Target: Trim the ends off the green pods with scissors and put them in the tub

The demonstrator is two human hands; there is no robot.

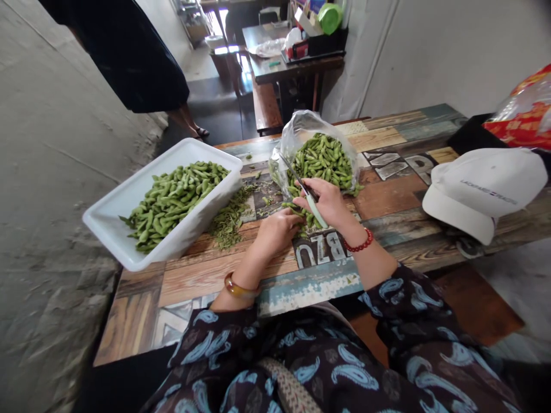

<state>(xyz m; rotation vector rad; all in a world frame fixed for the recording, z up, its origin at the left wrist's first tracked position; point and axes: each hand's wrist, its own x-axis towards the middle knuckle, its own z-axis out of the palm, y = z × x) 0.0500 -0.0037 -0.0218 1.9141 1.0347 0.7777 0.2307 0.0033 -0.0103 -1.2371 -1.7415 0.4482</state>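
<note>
My right hand [328, 201] is closed around scissors [295, 171] with a pale green handle; their slim dark blades point away to the upper left. Beside it, my left hand [278, 229] has its fingers bent together at a few green soybean pods [307, 218] on the table. Just beyond both hands, a clear plastic bag [297, 127] lies open, full of pods. To the left, a white plastic tub [101, 221] holds a heap of pods. Between tub and hands lies a pile of green trimmings [228, 226].
The wood-patterned table [189, 284] carries a white cap [482, 183] at right, near a red and clear package [525, 115]. A person in a dark garment [133, 57] stands beyond the tub. Behind is another table [275, 66] with a bench [266, 106]. A grey wall [47, 172] borders the left.
</note>
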